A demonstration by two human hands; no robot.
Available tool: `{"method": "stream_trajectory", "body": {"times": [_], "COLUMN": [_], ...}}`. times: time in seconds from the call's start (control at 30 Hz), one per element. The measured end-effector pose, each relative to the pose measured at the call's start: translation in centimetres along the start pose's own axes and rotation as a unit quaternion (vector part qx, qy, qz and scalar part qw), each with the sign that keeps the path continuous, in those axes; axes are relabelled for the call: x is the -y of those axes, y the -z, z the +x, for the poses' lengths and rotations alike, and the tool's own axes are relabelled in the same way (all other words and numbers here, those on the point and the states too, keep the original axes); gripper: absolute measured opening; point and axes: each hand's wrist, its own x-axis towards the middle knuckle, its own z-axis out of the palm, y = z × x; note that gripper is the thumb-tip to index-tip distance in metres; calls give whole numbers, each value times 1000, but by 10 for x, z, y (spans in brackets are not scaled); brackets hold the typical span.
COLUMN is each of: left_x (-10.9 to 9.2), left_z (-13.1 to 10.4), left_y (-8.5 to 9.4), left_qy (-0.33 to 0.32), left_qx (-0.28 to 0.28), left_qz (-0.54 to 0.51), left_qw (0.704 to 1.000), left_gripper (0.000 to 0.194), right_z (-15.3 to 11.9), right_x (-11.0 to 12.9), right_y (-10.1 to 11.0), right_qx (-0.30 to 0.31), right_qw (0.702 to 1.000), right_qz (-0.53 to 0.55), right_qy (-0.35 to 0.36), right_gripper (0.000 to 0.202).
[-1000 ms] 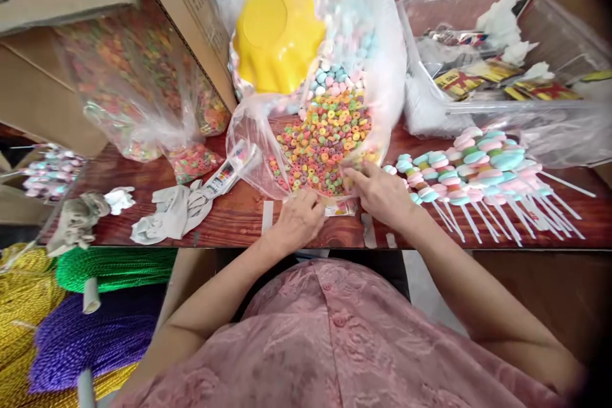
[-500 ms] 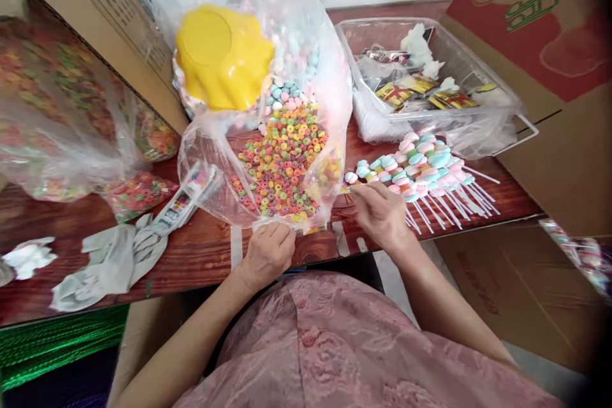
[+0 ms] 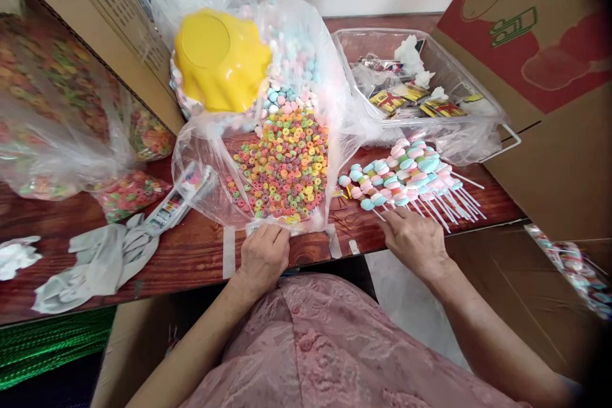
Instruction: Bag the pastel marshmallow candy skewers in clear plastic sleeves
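Hands (image 3: 417, 243), marshmallow sticks (image 3: 406, 172), yellow bowl (image 3: 222, 64) beyond

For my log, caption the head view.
Left hand at the open bag, right hand at the candy skewers, yellow bowl behind.

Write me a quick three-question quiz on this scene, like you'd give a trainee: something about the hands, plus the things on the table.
1. Which hand is nearer the candy skewers?
2. True or false: the yellow bowl lies with its base facing up.
3. Pick one. Seen from the person, the clear bin stands: (a) beyond the candy skewers; (b) on the person's lap; (c) inside the yellow bowl.

Key
1. The right hand; the left hand is by the near edge of the clear bag.
2. True.
3. (a)
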Motion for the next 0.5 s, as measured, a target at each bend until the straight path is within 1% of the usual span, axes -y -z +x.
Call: {"method": "stream_trajectory", "body": {"times": [0.07, 0.13, 0.2, 0.3, 0.4, 0.5], "left_x": [-5, -7, -5, 1, 6, 9], "left_z": [2, 4, 6, 7, 6, 3], "left_y": [1, 0, -3, -8, -12, -12], "left_qy": [4, 7, 14, 34, 55, 49], "left_qx": [21, 32, 31, 0, -40, -50], "left_qz": [27, 37, 19, -58, -150, -185], "left_qw": [999, 999, 999, 998, 986, 980], "left_gripper": [11, 10, 12, 16, 17, 18], "right_z": [-5, -9, -10, -10, -7, -1], "right_x": [6, 11, 12, 12, 10, 7], "right_y": [-6, -13, -19, -22, -13, 3], "right_qx": [26, 29, 9, -34, -88, -143], "right_qw": [999, 998, 997, 996, 992, 979], "right_qz": [2, 15, 23, 38, 77, 143], "right_qy": [-36, -55, -71, -76, -54, -40], "right_gripper": [26, 24, 27, 26, 27, 27]}}
